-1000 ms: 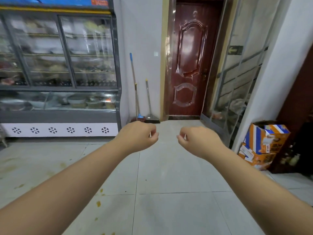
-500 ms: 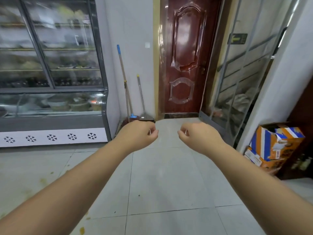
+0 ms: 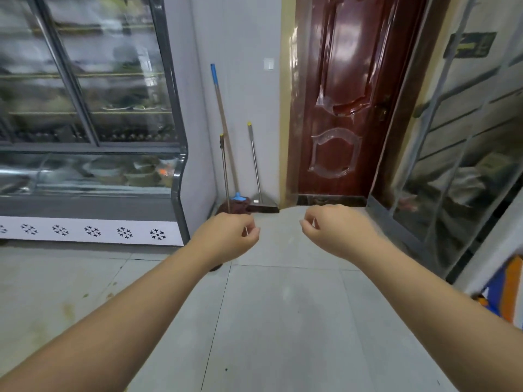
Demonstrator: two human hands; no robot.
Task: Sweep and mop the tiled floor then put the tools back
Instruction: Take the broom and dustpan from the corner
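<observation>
Three long-handled tools lean in the corner against the white wall. The mop (image 3: pixel 224 128) has a blue-tipped handle and a dark red head on the floor. Beside it stand a shorter metal handle (image 3: pixel 225 171) and a broom (image 3: pixel 256 168) with a flat dark head. My left hand (image 3: pixel 226 236) and my right hand (image 3: pixel 336 230) are stretched forward over the tiled floor (image 3: pixel 283 306), short of the tools. Both have curled fingers and hold nothing that I can make out.
A glass-fronted display fridge (image 3: pixel 90 171) fills the left side. A dark red door (image 3: pixel 339 108) stands behind the corner, with clear plastic curtain strips (image 3: pixel 452 165) to the right. An orange and blue carton (image 3: pixel 506 295) sits at the right edge. Yellowish stains (image 3: pixel 68 306) mark the left tiles.
The view has moved closer to the corner with the tools, which look larger. My hands keep the same curled pose in front of me.
</observation>
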